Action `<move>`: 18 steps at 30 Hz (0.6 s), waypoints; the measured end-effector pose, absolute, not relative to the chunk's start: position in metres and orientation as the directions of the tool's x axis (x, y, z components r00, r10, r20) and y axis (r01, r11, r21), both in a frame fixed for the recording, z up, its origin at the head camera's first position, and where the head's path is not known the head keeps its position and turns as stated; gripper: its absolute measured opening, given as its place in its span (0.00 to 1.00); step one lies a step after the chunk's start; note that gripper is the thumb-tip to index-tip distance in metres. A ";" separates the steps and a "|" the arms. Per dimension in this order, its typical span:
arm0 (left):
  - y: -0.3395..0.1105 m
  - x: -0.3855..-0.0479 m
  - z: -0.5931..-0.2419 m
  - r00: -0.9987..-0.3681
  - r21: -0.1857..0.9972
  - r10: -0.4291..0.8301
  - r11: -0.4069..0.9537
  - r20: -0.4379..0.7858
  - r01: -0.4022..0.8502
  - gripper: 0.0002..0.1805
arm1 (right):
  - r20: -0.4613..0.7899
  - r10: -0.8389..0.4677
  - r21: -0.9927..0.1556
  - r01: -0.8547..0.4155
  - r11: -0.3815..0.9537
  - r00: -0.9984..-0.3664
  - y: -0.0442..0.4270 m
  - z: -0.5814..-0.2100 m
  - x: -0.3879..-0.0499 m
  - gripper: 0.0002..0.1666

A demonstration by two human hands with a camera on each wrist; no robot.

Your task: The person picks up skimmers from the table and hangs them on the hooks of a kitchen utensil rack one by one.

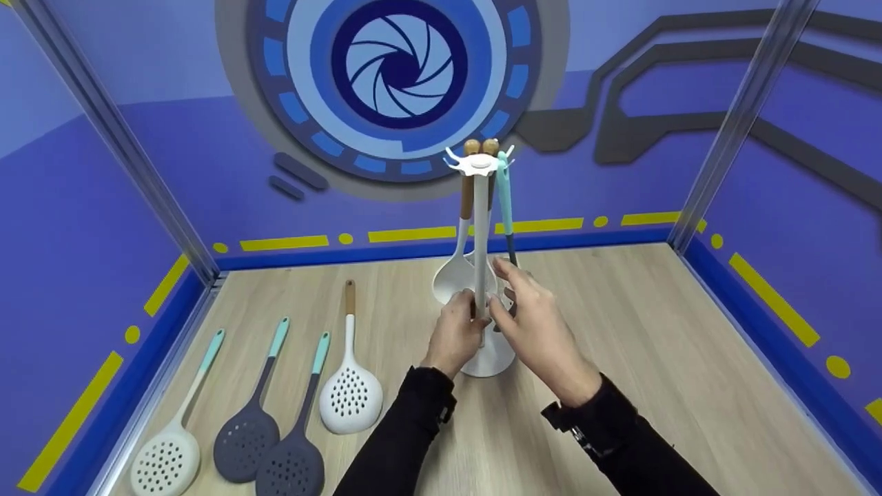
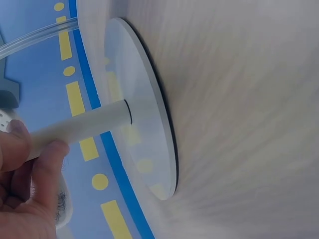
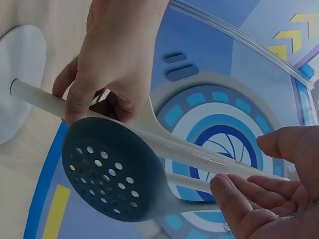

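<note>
A white utensil stand point(image 1: 480, 238) rises from its round base point(image 1: 490, 362) on the table. My left hand point(image 1: 451, 334) grips the lower part of its pole, thumb and fingers round it in the left wrist view. My right hand point(image 1: 544, 331) is beside the pole with fingers spread and relaxed, holding nothing in the right wrist view. From the stand's hooks hang a white ladle point(image 1: 452, 279) with a wooden handle, another wooden-handled utensil point(image 1: 490, 147) partly hidden by the pole, and a dark perforated skimmer point(image 3: 107, 172) with a mint handle point(image 1: 505, 193).
On the table's left side lie several skimmers: a cream one point(image 1: 165, 458), a dark one point(image 1: 246, 441), another dark one point(image 1: 291, 465) and a white one point(image 1: 351, 399) with a wooden handle. Printed blue panels point(image 1: 179, 179) with metal corner posts point(image 1: 110, 131) enclose the table point(image 1: 654, 358).
</note>
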State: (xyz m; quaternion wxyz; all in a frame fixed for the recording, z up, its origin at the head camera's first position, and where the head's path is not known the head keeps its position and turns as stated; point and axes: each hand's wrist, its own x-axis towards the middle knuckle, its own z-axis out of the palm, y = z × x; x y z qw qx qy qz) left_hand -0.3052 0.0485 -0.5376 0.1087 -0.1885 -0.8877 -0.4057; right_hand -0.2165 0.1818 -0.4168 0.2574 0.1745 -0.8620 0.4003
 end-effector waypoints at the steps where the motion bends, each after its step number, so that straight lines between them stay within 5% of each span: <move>1: 0.048 -0.305 -0.537 -0.901 0.673 0.249 0.601 0.354 0.431 0.15 | 0.576 -0.091 -0.609 -0.501 0.615 -0.812 0.181 -0.418 -0.218 0.31; 18: 0.039 -0.294 -0.531 -0.875 0.654 0.292 0.583 0.387 0.483 0.17 | 0.464 -0.046 -0.680 -0.389 0.621 -0.885 0.165 -0.433 -0.240 0.45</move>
